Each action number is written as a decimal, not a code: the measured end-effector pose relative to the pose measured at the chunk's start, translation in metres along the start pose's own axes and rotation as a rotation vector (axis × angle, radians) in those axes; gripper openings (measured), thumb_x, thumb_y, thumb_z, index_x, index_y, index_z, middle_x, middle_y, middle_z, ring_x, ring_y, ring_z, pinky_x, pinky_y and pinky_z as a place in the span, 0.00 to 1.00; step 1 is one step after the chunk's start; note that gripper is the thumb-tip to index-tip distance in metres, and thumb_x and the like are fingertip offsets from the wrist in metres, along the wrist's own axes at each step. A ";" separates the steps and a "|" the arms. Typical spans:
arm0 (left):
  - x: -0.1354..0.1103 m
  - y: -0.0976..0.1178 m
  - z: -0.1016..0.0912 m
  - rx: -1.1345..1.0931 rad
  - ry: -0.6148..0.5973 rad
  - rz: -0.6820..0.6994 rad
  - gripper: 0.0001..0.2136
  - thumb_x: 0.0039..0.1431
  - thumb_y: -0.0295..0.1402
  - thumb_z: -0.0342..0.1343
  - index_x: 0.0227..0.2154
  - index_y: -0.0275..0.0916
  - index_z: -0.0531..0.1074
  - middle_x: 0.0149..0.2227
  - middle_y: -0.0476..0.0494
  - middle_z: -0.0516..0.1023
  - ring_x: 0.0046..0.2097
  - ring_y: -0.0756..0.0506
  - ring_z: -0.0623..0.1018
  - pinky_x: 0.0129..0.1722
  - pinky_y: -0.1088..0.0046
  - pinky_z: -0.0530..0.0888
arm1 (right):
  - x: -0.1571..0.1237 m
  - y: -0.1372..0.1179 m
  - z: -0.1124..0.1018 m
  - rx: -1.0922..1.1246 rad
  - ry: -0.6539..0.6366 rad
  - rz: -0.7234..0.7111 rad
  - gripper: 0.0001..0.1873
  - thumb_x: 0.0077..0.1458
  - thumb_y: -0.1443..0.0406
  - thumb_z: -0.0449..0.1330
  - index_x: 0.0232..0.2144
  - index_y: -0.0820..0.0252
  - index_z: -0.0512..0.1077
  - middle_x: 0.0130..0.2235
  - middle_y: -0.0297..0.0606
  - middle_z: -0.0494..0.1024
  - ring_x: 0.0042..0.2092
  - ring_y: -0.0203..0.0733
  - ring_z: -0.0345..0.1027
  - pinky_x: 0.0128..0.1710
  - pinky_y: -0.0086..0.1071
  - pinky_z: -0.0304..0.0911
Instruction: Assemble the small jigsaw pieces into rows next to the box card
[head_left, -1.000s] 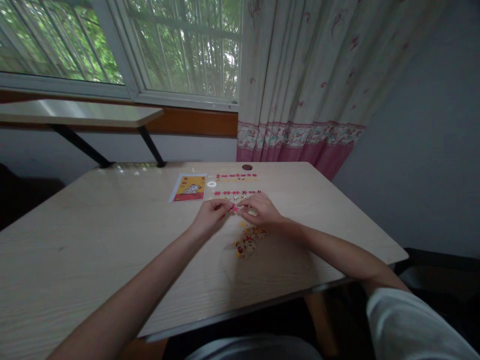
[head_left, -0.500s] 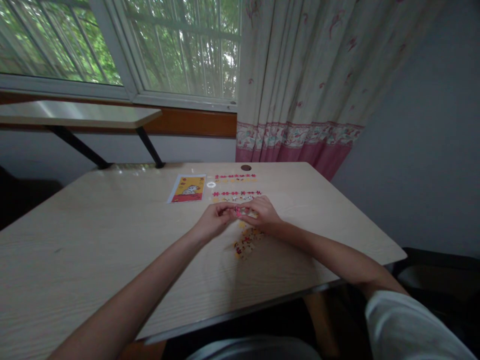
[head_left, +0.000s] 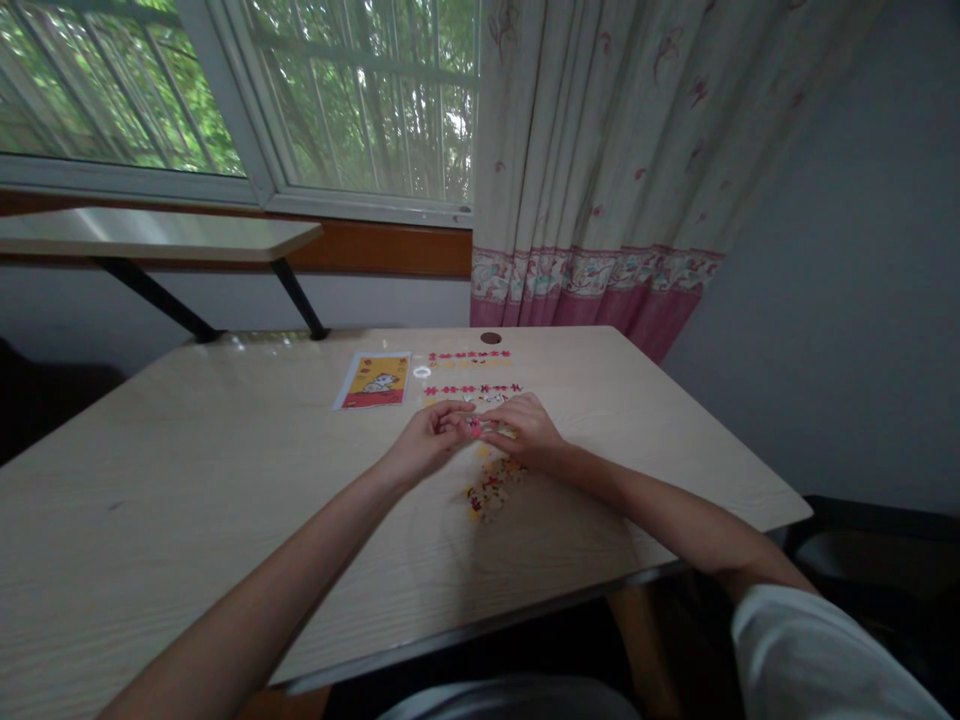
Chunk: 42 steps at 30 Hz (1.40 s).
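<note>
Above the table, a small pink jigsaw puzzle piece (head_left: 475, 428) sits between the fingertips of both hands. My left hand (head_left: 431, 440) pinches it from the left, thumb below and fingers curled. From the right, my right hand (head_left: 525, 428) closes its thumb and forefinger at the piece's edge; their exact contact is too small to see. Just under my right hand lies a loose pile of puzzle pieces (head_left: 491, 488), yellow, red and white. Beyond my fingers run rows of pieces, a red row (head_left: 471, 389) and, farther back, another red row (head_left: 469, 355).
A picture card (head_left: 377, 381) with a white animal on yellow and red lies left of the rows. Beside it is a small white ring (head_left: 422, 372). A round cable hole (head_left: 491, 338) is near the back edge. A raised shelf (head_left: 157, 235) stands at the back left.
The pink piece has shifted and turned slightly toward my left fingers. Both hands stay in nearly the same place, and the view has tilted a little.
</note>
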<state>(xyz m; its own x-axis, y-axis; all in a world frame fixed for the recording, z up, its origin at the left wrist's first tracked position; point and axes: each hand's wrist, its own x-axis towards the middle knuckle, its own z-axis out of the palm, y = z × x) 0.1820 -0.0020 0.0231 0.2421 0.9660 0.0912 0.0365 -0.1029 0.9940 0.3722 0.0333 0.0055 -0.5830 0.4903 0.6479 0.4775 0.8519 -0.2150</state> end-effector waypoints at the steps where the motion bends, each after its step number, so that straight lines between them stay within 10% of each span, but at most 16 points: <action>1: 0.000 0.000 0.000 0.021 0.005 0.008 0.16 0.45 0.29 0.58 0.39 0.34 0.69 0.24 0.50 0.71 0.26 0.53 0.69 0.27 0.76 0.65 | 0.000 0.003 -0.002 -0.010 0.015 -0.002 0.13 0.53 0.56 0.56 0.38 0.55 0.73 0.30 0.34 0.77 0.34 0.37 0.68 0.40 0.34 0.53; 10: -0.001 -0.013 -0.012 0.526 -0.106 0.097 0.10 0.51 0.33 0.51 0.35 0.34 0.72 0.23 0.49 0.69 0.24 0.53 0.65 0.24 0.78 0.62 | 0.003 0.052 -0.040 -0.200 0.269 0.154 0.12 0.52 0.57 0.58 0.36 0.56 0.73 0.31 0.36 0.77 0.35 0.38 0.67 0.40 0.35 0.52; 22: -0.003 -0.010 -0.015 0.872 -0.246 0.288 0.10 0.54 0.28 0.47 0.35 0.37 0.73 0.34 0.44 0.75 0.34 0.48 0.73 0.36 0.73 0.68 | 0.000 0.067 -0.038 -0.226 0.272 0.165 0.13 0.52 0.56 0.58 0.37 0.56 0.73 0.33 0.36 0.77 0.37 0.39 0.67 0.42 0.34 0.50; 31: -0.006 -0.005 -0.012 0.916 -0.283 0.342 0.12 0.56 0.28 0.47 0.39 0.39 0.73 0.35 0.43 0.74 0.37 0.48 0.73 0.38 0.72 0.69 | 0.000 0.076 -0.034 -0.178 0.224 0.285 0.13 0.52 0.58 0.58 0.39 0.56 0.73 0.35 0.38 0.76 0.35 0.38 0.65 0.42 0.34 0.52; 42: -0.006 -0.008 -0.012 0.960 -0.297 0.346 0.12 0.57 0.28 0.47 0.40 0.39 0.72 0.37 0.43 0.73 0.38 0.47 0.72 0.40 0.71 0.69 | 0.038 0.166 -0.001 -0.100 -0.059 0.767 0.16 0.48 0.56 0.58 0.37 0.58 0.74 0.33 0.36 0.77 0.35 0.38 0.68 0.34 0.27 0.59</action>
<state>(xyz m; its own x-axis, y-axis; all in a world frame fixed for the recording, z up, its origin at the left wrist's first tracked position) 0.1687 -0.0042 0.0155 0.6083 0.7647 0.2125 0.6388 -0.6307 0.4407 0.4297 0.1931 -0.0048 -0.0983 0.9477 0.3037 0.8175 0.2509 -0.5184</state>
